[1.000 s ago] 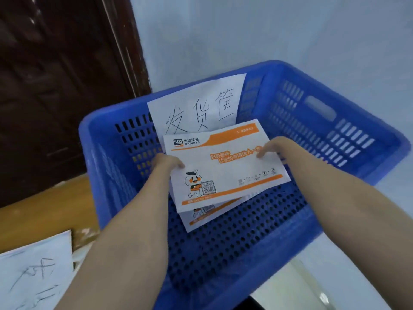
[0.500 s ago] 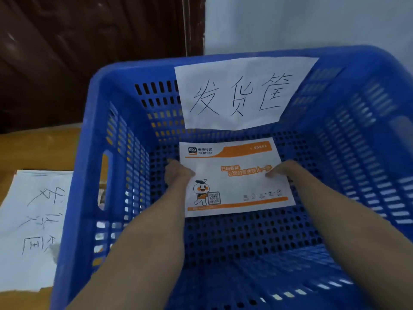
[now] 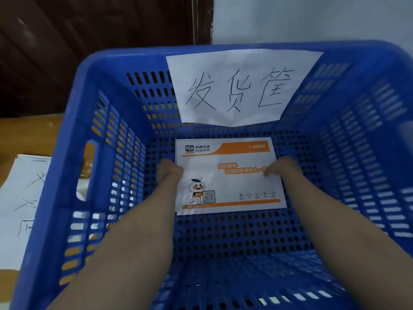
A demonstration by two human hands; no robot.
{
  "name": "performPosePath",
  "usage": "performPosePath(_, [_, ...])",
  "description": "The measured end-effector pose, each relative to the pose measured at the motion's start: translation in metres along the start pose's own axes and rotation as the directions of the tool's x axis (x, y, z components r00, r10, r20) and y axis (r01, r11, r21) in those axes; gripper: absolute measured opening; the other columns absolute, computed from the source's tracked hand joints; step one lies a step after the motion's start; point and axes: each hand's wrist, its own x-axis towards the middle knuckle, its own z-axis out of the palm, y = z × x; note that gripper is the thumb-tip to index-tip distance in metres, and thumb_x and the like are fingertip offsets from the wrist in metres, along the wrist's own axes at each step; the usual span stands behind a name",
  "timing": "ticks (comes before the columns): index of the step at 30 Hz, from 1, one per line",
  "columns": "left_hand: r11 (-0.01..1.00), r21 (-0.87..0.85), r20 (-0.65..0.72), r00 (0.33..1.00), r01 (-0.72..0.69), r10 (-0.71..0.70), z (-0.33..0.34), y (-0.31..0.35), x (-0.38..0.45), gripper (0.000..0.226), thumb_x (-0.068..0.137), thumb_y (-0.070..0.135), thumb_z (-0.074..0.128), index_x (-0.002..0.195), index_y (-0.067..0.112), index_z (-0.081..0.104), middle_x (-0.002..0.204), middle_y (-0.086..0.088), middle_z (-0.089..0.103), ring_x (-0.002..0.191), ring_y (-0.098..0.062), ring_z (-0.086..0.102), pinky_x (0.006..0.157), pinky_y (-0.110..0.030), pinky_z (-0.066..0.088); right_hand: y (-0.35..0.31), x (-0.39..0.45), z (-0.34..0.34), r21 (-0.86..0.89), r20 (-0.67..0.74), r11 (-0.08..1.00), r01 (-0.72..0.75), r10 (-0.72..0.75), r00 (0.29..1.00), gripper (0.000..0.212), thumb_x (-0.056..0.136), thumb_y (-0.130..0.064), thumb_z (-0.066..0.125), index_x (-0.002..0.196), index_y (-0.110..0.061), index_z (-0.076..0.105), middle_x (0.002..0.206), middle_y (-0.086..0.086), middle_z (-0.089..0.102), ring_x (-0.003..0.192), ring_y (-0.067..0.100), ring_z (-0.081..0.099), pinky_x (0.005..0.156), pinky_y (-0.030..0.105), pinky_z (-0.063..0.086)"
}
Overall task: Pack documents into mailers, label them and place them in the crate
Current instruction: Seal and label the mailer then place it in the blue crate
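Both hands reach deep into the blue crate (image 3: 73,166), setting the mailer (image 3: 228,175) flat on its perforated floor, toward the far wall. Left hand (image 3: 168,173) holds the mailer's left edge, right hand (image 3: 280,166) the right edge, fingers curled at the margins, likely to keep it level and square while it is laid down. Mailer is white with orange bands, an "sto express" logo, a cartoon mascot, a QR code, printed side up. A handwritten paper sign (image 3: 241,86) hangs on the far wall. Another handwritten sheet (image 3: 20,198) lies on the tabletop (image 3: 29,133) to the left.
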Motion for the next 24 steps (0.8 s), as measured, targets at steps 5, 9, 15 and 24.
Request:
performPosePath(5, [0.935, 0.353, 0.344, 0.933, -0.022, -0.107, -0.032, 0.021, -0.034, 0.053, 0.099, 0.027, 0.048, 0.141, -0.003, 0.036, 0.141, -0.019, 0.044, 0.127, -0.033, 0.047, 0.106, -0.041, 0.040, -0.045, -0.074, -0.038, -0.056, 0.151, 0.984, 0.171, -0.161, 0.975, 0.043, 0.097, -0.026, 0.053, 0.123, 0.008, 0.053, 0.124, 0.016, 0.059, 0.092, 0.025, 0.063, 0.073, 0.036, 0.053])
performPosePath(9, [0.913, 0.406, 0.595, 0.769, -0.034, -0.236, -0.069, 0.035, -0.065, 0.056, 0.100, 0.036, 0.044, 0.134, -0.008, 0.043, 0.137, -0.020, 0.050, 0.128, -0.031, 0.049, 0.105, -0.038, 0.041, -0.079, -0.132, -0.055, -0.126, 0.292, 0.940, 0.317, -0.271, 0.917, 0.047, 0.102, -0.026, 0.038, 0.124, 0.012, 0.053, 0.127, 0.025, 0.057, 0.104, 0.031, 0.061, 0.092, 0.039, 0.048])
performPosePath(15, [0.986, -0.027, 0.774, 0.621, -0.165, 0.125, -0.165, 0.036, -0.121, 0.055, 0.102, 0.039, 0.032, 0.135, -0.004, 0.045, 0.138, -0.016, 0.051, 0.129, -0.025, 0.049, 0.107, -0.033, 0.038, -0.127, -0.207, -0.077, 0.007, 0.367, 0.870, 0.493, -0.461, 0.808, 0.051, 0.101, -0.033, 0.039, 0.130, 0.008, 0.048, 0.135, 0.023, 0.051, 0.121, 0.032, 0.052, 0.106, 0.038, 0.039])
performPosePath(24, [0.636, -0.607, 0.114, 0.741, -0.476, 0.662, -0.286, -0.096, -0.191, 0.045, 0.099, 0.036, 0.037, 0.125, 0.005, 0.057, 0.126, -0.007, 0.063, 0.118, -0.015, 0.059, 0.100, -0.027, 0.044, -0.183, -0.349, -0.032, 0.073, 0.171, 0.600, 0.797, -0.795, 0.582, 0.049, 0.102, -0.036, 0.036, 0.127, 0.003, 0.052, 0.128, 0.018, 0.058, 0.112, 0.027, 0.059, 0.096, 0.032, 0.042])
